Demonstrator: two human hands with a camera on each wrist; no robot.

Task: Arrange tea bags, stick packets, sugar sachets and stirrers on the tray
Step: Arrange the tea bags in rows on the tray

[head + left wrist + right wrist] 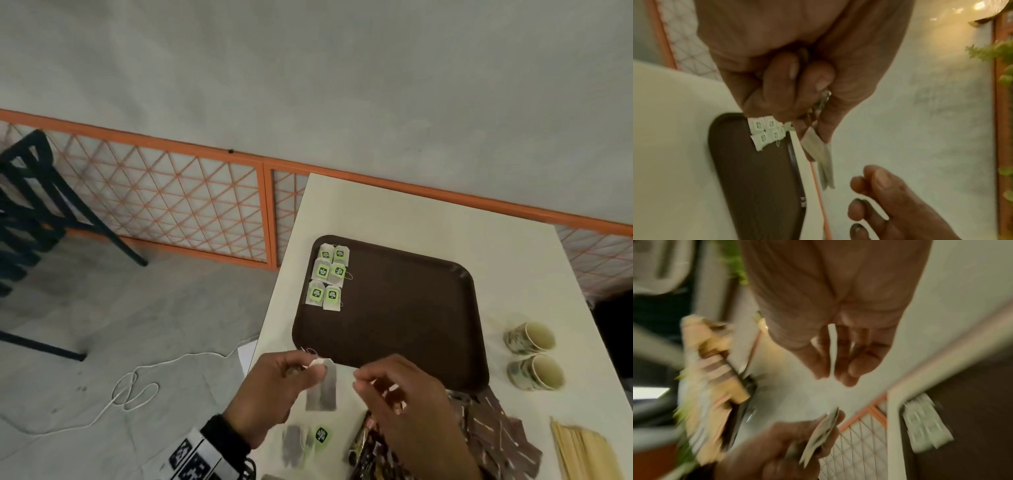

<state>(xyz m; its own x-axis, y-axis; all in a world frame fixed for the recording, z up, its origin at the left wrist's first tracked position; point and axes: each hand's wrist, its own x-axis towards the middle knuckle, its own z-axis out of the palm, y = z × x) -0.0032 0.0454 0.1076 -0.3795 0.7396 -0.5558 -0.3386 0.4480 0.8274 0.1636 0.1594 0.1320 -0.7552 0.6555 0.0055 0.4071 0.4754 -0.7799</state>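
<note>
White table (428,222) fills the lower right; our left hand (274,387) pinches a tea bag (322,390) below the brown tray (404,308). Our right hand (404,394) curls, perhaps pinching its string.

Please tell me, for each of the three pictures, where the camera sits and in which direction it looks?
Head: worn on the head, looks forward and down at the table, the brown tray and both hands.
Left wrist: sits on the left wrist, looks along the left hand, which pinches a tea bag; right fingertips enter below.
Right wrist: sits on the right wrist, looks along the right hand; blurred; the left hand enters below.
Shared: all three show the tray and the held tea bag.
</note>
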